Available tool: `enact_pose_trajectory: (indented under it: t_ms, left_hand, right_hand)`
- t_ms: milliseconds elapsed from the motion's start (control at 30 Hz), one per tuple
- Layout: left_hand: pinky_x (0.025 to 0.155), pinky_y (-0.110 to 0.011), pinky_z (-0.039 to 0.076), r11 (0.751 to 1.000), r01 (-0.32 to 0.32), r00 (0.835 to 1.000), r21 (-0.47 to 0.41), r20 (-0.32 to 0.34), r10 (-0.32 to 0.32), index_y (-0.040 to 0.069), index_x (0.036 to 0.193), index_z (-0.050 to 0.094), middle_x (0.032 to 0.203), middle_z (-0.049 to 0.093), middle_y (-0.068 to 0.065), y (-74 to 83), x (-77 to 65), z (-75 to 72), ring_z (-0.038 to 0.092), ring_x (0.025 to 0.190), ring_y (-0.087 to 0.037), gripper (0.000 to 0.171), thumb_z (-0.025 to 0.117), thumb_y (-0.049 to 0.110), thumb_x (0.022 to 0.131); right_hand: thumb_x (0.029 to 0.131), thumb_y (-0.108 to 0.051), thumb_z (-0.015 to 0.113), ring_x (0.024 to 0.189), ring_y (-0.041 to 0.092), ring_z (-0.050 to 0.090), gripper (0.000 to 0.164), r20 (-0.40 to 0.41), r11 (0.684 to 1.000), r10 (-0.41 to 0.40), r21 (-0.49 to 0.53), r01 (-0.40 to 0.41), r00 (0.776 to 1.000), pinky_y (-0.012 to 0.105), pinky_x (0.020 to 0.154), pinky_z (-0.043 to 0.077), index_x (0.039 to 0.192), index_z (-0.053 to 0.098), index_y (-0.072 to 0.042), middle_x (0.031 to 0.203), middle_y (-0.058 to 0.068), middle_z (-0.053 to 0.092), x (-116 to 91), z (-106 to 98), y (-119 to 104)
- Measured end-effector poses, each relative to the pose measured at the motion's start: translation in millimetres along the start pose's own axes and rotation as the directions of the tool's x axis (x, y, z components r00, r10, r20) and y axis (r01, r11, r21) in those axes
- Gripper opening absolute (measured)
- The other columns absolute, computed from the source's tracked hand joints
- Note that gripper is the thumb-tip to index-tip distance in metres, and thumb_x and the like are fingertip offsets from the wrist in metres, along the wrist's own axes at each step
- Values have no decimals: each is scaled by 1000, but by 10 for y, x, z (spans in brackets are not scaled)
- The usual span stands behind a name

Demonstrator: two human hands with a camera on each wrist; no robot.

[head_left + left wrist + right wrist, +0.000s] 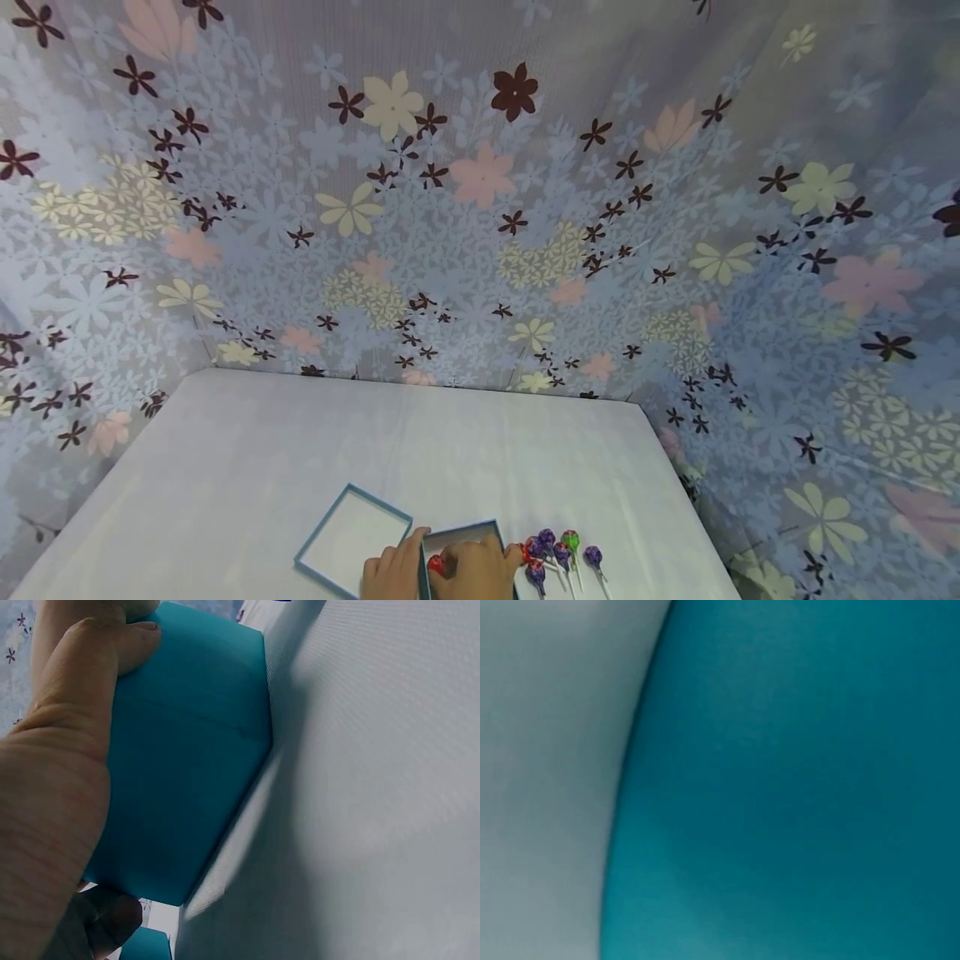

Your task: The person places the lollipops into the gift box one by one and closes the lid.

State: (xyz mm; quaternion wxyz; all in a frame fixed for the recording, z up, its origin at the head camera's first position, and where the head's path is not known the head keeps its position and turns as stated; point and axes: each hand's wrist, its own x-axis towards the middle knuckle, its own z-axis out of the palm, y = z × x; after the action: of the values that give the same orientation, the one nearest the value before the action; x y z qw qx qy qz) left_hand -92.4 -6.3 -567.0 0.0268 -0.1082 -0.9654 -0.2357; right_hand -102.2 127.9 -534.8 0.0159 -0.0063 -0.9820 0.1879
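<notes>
A teal box [459, 527] with a pale inside stands at the table's front edge in the head view. My left hand [393, 571] grips its left side; in the left wrist view a thumb [139, 645] lies against the teal wall [187, 750]. Reaching over the box, my right hand [476, 571] has its fingers curled at a red-wrapped lollipop [436, 565] inside; its stick is hidden. Teal box wall [795, 787] fills most of the right wrist view, where no hand shows. To the right lie several lollipops [546, 540] in purple, red and green wrappers.
The box's teal-rimmed lid [348, 533] lies flat, inside up, just left of the box. A white cloth [420, 442] covers the table. Behind and beside it hang flowered curtains [450, 208]. One purple lollipop [594, 556] lies a little apart on the right.
</notes>
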Motion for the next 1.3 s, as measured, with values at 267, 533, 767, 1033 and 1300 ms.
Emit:
enact_pose_trajectory:
  t_ms: [267, 533, 767, 1033, 1300]
  left_hand:
    - [70, -32, 28, 996, -23, 989, 84, -141, 35, 11, 129, 51, 111, 60, 0, 29, -59, 89, 39, 76, -11, 55, 71, 30, 81]
    - [73, -34, 29, 999, -23, 996, 39, -80, 26, 11, 133, 47, 114, 60, -2, 50, -28, 4, 39, 78, -12, 52, 67, 11, 85]
    - [72, -34, 28, 997, -33, 996, 69, -76, 38, 11, 133, 46, 113, 59, -1, 36, -45, 37, 38, 76, -11, 53, 68, 10, 85]
    - [74, -36, 29, 998, -38, 998, 55, -46, 41, 9, 135, 43, 107, 57, -1, 41, -37, 15, 36, 77, -12, 58, 70, 15, 84]
    - [74, -36, 31, 998, -44, 999, 46, -14, 45, 7, 135, 44, 114, 60, -4, 29, -42, -18, 38, 76, -13, 61, 72, 19, 82]
  right_hand:
    - [74, -41, 84, 69, 15, 42, 28, 9, 1000, 18, -5, -18, 1000, 54, 73, 28, 58, 65, -27, 57, -13, 52, -21, 14, 21]
    - [73, -43, 85, 67, 13, 38, 29, -37, 1000, 23, -1, -23, 999, 48, 70, 25, 59, 65, -28, 55, -14, 50, -15, 7, 16]
    - [71, -41, 87, 67, 14, 40, 31, -35, 999, 48, -18, -48, 998, 47, 71, 26, 59, 62, -26, 56, -13, 48, -41, -32, -11]
    - [70, -42, 87, 68, 13, 42, 30, -61, 999, 36, -10, -36, 997, 46, 71, 26, 60, 64, -25, 55, -13, 49, -46, -62, 0]
    - [68, -41, 88, 70, 13, 43, 31, -83, 999, 31, -12, -32, 996, 46, 72, 26, 59, 63, -25, 54, -14, 48, -60, -46, 5]
